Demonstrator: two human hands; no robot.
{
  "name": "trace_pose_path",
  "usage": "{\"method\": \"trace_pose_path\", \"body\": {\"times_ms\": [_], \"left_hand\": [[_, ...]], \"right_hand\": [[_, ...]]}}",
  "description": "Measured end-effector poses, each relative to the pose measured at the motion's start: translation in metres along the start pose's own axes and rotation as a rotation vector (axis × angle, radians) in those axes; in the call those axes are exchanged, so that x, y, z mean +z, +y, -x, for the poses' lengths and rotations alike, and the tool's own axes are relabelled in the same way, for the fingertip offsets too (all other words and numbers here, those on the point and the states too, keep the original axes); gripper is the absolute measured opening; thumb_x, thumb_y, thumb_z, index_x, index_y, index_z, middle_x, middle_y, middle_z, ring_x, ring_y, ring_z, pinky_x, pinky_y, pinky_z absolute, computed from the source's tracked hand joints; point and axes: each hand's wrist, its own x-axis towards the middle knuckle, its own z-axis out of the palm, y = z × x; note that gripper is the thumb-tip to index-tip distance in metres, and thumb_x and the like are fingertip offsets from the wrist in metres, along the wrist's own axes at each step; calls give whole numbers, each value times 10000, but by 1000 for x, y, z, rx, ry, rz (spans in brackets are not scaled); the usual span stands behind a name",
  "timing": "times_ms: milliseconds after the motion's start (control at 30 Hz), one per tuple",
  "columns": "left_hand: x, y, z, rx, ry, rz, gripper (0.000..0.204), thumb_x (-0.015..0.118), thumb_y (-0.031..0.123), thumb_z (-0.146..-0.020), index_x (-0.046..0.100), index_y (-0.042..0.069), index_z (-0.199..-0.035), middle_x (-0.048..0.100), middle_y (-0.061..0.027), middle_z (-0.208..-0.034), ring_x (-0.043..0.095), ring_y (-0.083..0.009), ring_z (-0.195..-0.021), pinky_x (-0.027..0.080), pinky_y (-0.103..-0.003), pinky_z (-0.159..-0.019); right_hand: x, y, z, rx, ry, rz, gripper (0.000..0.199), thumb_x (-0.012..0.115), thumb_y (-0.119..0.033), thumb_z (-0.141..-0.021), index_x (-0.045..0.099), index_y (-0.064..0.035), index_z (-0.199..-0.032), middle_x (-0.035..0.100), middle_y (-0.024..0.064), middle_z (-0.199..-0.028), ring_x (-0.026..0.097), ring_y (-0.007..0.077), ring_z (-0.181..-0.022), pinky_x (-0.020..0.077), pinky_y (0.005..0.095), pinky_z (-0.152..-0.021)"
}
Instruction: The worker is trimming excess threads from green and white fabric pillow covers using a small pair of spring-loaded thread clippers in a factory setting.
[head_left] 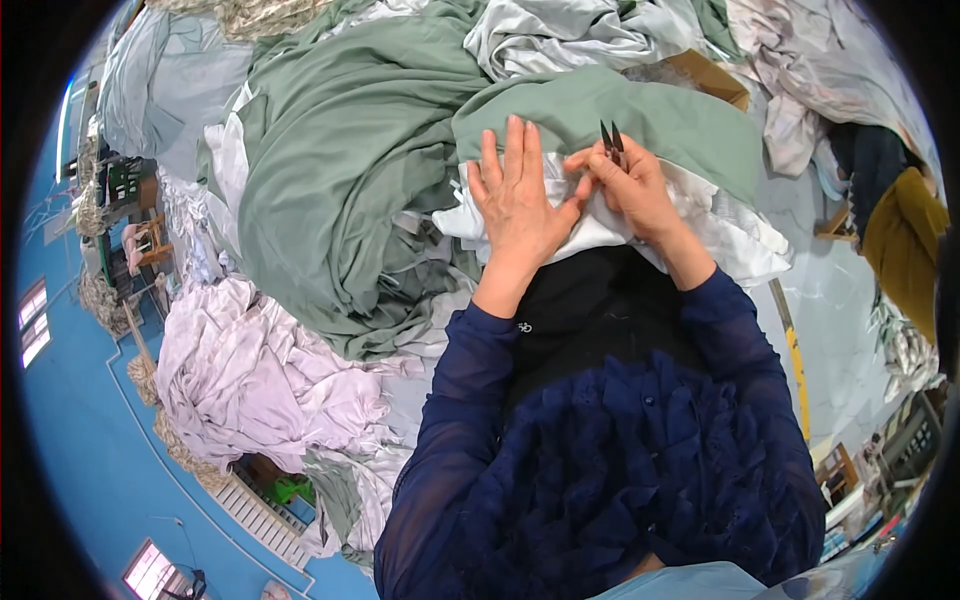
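My left hand lies flat with fingers spread on a green cloth and its white underside or lining, which drape over my lap. Close beside it, my right hand is closed around a small pair of dark thread snips. The blades point away from me and stand slightly apart. The right thumb and forefinger come together near the left thumb, above the white cloth; whether they pinch anything besides the snips is too small to tell.
A large heap of green fabric rises at the left, with pale pink cloth nearer me. White fabric and a cardboard box lie beyond my hands. Mustard cloth hangs at the right. A yellow floor stripe runs beside me.
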Motion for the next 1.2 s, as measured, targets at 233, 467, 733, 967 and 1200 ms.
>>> {"method": "trace_pose_path", "body": {"times_ms": [233,467,733,967,1200], "left_hand": [[0,-4,-2,-19,-48,7,991,794,373,-638,355,67,-1471,312,-98,-1550,198,-372,-1450,146,-604,-1125],[4,-5,-2,-13,-23,1,952,770,362,-662,360,67,-1469,314,-90,-1553,200,-363,-1451,140,-593,-1132],[10,-6,-3,1,13,-9,933,757,365,-672,366,67,-1466,325,-82,-1550,210,-361,-1449,127,-596,-1131],[5,-6,-3,-2,-16,33,925,765,383,-683,379,57,-1457,341,-102,-1539,219,-369,-1442,132,-604,-1123],[6,-6,-3,-3,-11,21,944,784,376,-660,383,61,-1455,350,-105,-1534,226,-371,-1439,139,-593,-1125]], "right_hand": [[-18,-6,11,105,-94,167,114,570,-172,-974,535,-72,-932,499,-34,-630,453,47,-496,333,182,-454],[4,6,11,-34,112,781,248,754,-195,-767,664,14,-864,572,37,-604,544,102,-563,425,296,-528],[1,19,-4,-39,50,845,205,710,-188,-791,664,0,-857,621,101,-647,568,164,-585,433,323,-551],[3,10,8,-263,117,739,127,671,-112,-833,594,-11,-842,543,47,-638,494,106,-572,406,287,-533],[10,19,-7,-691,60,785,73,637,-13,-861,583,-19,-910,585,35,-733,522,94,-587,415,255,-539]]}}
